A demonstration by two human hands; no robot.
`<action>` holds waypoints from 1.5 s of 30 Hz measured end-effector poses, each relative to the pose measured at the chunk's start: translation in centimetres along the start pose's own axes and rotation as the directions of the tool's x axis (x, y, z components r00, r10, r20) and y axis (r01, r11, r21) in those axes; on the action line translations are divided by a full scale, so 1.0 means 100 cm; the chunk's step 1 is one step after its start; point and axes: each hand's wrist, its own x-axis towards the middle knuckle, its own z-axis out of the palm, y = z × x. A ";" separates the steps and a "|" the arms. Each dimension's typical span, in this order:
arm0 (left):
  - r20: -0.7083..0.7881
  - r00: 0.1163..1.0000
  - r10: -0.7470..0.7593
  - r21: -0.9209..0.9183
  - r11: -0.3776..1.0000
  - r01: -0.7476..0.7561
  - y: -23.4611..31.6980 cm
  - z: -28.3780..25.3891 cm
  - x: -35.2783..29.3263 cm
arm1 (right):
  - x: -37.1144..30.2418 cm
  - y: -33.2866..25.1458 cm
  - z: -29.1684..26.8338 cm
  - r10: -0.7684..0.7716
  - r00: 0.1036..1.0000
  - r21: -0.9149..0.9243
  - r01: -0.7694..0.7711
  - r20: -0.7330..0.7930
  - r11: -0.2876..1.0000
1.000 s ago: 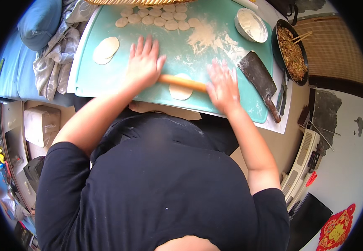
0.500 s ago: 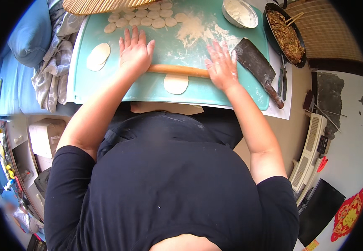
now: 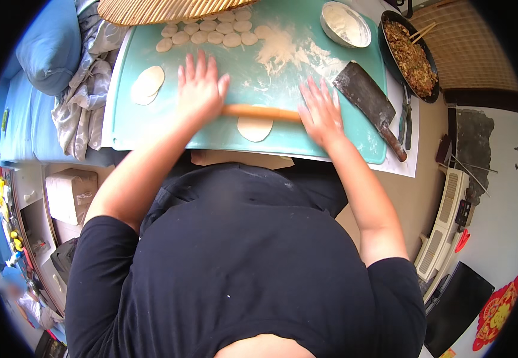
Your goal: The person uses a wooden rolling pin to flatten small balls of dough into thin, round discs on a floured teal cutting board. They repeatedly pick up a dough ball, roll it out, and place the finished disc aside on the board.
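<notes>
A wooden rolling pin (image 3: 260,113) lies crosswise on the turquoise board (image 3: 169,128). Its left end runs beneath my left hand (image 3: 204,92), and its right end beneath my right hand (image 3: 322,116). Both hands are open, palms down on the pin, with fingers stretched toward the far side. Under the pin is a round, flat dough wrapper (image 3: 255,129); its near part shows, the far part is hidden. Left of my left hand lie overlapping rolled wrappers (image 3: 148,85). Small dough discs (image 3: 216,37) stand in rows at the back, beside scattered flour (image 3: 283,53).
A cleaver (image 3: 365,92) lies right of my right hand. Behind it are a metal bowl of flour (image 3: 346,25) and a black pan of chopped filling (image 3: 411,59) with chopsticks. A woven straw tray (image 3: 169,11) overhangs the far edge. Grey cloth (image 3: 86,89) hangs at the left.
The rolling pin has moved slightly nearer to me over the dough wrapper, both hands going with it. The whole view has shifted a little.
</notes>
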 end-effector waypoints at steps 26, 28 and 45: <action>0.476 0.879 0.041 -0.392 0.904 0.170 0.045 -0.036 -0.016 | -0.066 -0.039 -0.022 -0.190 0.969 0.135 0.212 -0.158 0.968; 0.291 0.949 0.120 -0.477 0.878 0.035 0.038 -0.025 -0.027 | -0.065 -0.043 -0.022 -0.215 0.949 0.124 0.248 -0.232 0.961; 0.165 0.983 0.078 -0.700 0.712 0.061 0.030 -0.025 -0.041 | -0.049 -0.051 -0.025 -0.307 0.901 0.202 0.377 -0.307 0.904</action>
